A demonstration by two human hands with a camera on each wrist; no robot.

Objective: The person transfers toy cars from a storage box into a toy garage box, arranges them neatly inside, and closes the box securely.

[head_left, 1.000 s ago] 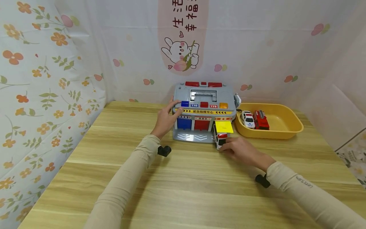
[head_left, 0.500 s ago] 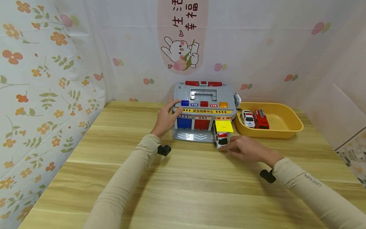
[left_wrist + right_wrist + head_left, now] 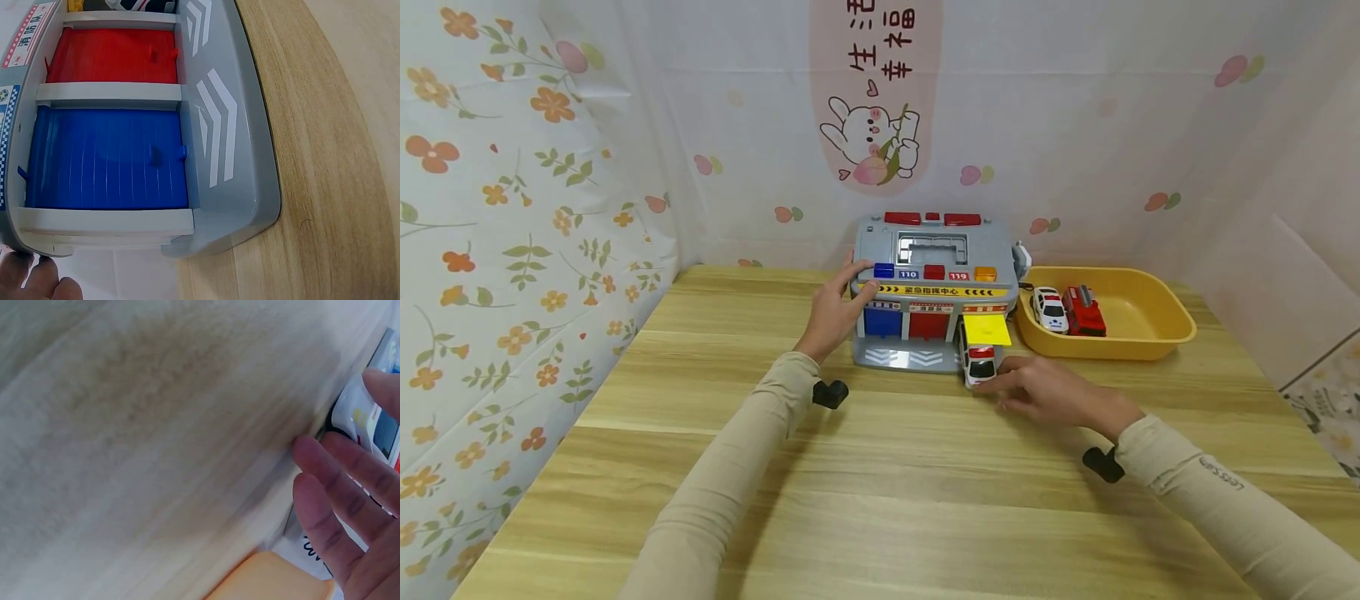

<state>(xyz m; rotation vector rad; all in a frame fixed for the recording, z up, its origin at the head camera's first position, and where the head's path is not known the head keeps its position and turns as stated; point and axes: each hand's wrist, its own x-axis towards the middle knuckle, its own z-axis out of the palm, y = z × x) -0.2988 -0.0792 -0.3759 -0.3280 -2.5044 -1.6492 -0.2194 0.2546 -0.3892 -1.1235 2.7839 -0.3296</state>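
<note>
A grey toy garage [image 3: 940,358] stands on the table with a blue door [image 3: 106,156], a red door [image 3: 115,56] and a raised yellow door [image 3: 987,330]. My left hand [image 3: 835,312] holds its left upper corner, the thumb on the front edge and other fingertips [image 3: 40,278] at the side wall. A white toy car [image 3: 979,367] with a red roof light sits in the right bay, its nose sticking out under the yellow door. My right hand [image 3: 1048,392] touches the car's front with extended fingers [image 3: 340,481]; its thumb lies against the hood in the right wrist view.
A yellow tray [image 3: 1150,342] stands right of the garage, holding a white toy police car [image 3: 1050,311] and a red toy fire truck [image 3: 1084,312]. Wooden tabletop [image 3: 880,500] extends in front, and a patterned cloth [image 3: 737,125] hangs behind.
My right hand has eased its hold on the car and shifted to its nose, uncovering the windscreen. The car sits slightly farther in. My left hand stays on the garage.
</note>
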